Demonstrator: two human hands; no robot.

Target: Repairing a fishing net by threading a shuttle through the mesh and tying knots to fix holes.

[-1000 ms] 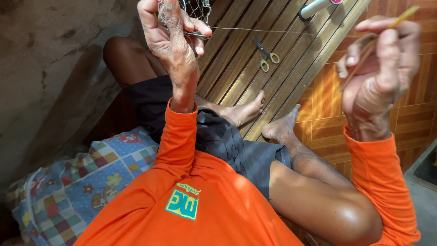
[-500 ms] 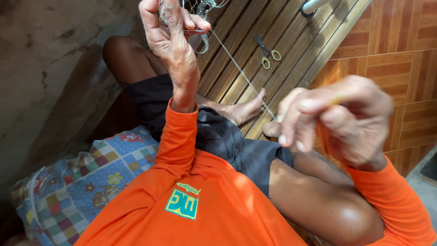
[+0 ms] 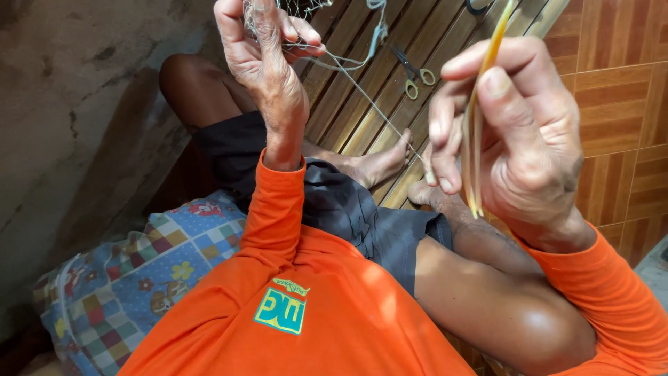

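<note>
Left hand (image 3: 268, 52) pinched on net mesh (image 3: 299, 8), raised at top edge. Right hand (image 3: 511, 136) clamped on yellow netting needle (image 3: 476, 132) — thin, light, springy; hold mid-shaft. Twine (image 3: 372, 104) taut between — slippery, tangles easily.

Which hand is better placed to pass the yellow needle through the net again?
Right hand: it grips the yellow needle with the twine. The left hand pinches the net.

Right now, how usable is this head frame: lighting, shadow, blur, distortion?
Head view: hard sunlight on the right hand and knee, deep shadow over the concrete wall; left hand and scissors sharp; net cropped at the top edge; wide-angle stretch enlarges the near hand.
</note>
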